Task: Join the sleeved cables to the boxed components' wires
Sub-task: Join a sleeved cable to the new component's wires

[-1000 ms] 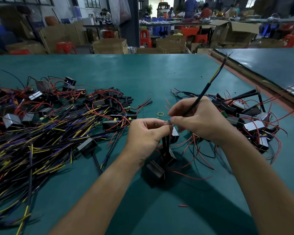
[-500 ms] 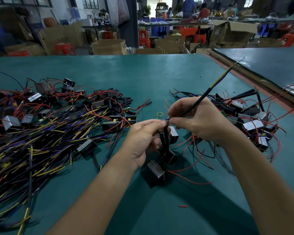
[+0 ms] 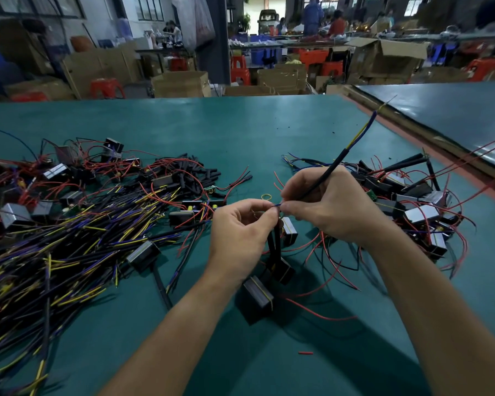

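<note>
One sleeved cable (image 3: 332, 167) slants toward one o'clock from the right hand (image 3: 329, 207), pinched between thumb and fingers over the green table (image 3: 240, 124). The left hand (image 3: 240, 232) clamps thumb and forefinger on wires (image 3: 276, 238) rising from a boxed component (image 3: 282, 270) at six o'clock. Loose cables (image 3: 55, 252) heap at nine o'clock, more boxes (image 3: 412, 207) at three.

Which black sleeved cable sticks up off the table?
The black sleeved cable gripped in the right hand, slanting up, blue and yellow wires at its tip. The rest lie on the green table or hang below the left hand.
</note>
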Available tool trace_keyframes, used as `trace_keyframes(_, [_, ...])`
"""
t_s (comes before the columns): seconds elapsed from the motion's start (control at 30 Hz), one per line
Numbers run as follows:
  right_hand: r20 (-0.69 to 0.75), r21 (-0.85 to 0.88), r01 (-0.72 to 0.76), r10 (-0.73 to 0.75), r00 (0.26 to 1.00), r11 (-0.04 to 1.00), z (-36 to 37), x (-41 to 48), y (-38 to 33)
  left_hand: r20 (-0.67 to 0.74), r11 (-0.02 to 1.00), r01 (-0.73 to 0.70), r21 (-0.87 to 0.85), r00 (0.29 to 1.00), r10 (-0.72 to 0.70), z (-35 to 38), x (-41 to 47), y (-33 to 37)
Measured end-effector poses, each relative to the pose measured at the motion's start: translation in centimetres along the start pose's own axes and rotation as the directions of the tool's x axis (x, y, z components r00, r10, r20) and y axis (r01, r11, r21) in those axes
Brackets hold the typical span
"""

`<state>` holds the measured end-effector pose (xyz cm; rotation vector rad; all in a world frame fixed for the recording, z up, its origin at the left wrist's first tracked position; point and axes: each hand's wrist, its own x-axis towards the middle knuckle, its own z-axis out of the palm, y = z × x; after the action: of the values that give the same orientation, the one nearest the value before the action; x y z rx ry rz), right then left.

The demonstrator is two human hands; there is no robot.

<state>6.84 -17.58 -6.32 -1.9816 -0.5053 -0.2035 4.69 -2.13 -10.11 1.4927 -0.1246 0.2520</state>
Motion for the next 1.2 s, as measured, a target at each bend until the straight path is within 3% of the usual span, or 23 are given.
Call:
trace_keyframes(0.17, [0.006, 0.002, 0.008, -0.008, 1.0, 1.0, 0.1, -0.1, 0.0, 0.085, 0.999, -0.035, 0.038, 0.996, 0.032, -0.5, 0.1, -0.1])
trace_keyframes(0.5, [0.03, -0.038, 0.013, -0.012, 0.999, 0.999, 0.0, -0.2, -0.2, 0.138, 0.918, -0.188, 0.35, 0.979, 0.147, -0.9, 0.2, -0.8])
trace_keyframes(0.67, [0.052, -0.026, -0.034, 0.035, 0.998, 0.999, -0.2, -0.2, -0.2, 0.166, 0.908, -0.201, 0.368, 0.975, 0.148, -0.9, 0.3, -0.7])
trace_keyframes(0.8, [0.062, 0.042, -0.079, 0.077, 0.995, 0.996, -0.1, -0.2, -0.3, 0.208, 0.952, -0.118, 0.281, 0.976, 0.06, -0.8, 0.3, -0.6])
trace_keyframes(0.97, [0.049, 0.065, -0.089, 0.085, 0.995, 0.994, 0.2, -0.2, -0.4, 0.158, 0.981, -0.073, 0.177, 0.986, 0.045, -0.6, 0.1, 0.0])
trace_keyframes(1.2, [0.046, 0.157, -0.065, 0.058, 0.997, 0.986, -0.3, -0.3, -0.7, 0.239, 0.955, 0.285, -0.08, 0.936, -0.259, -0.9, 0.2, 0.9])
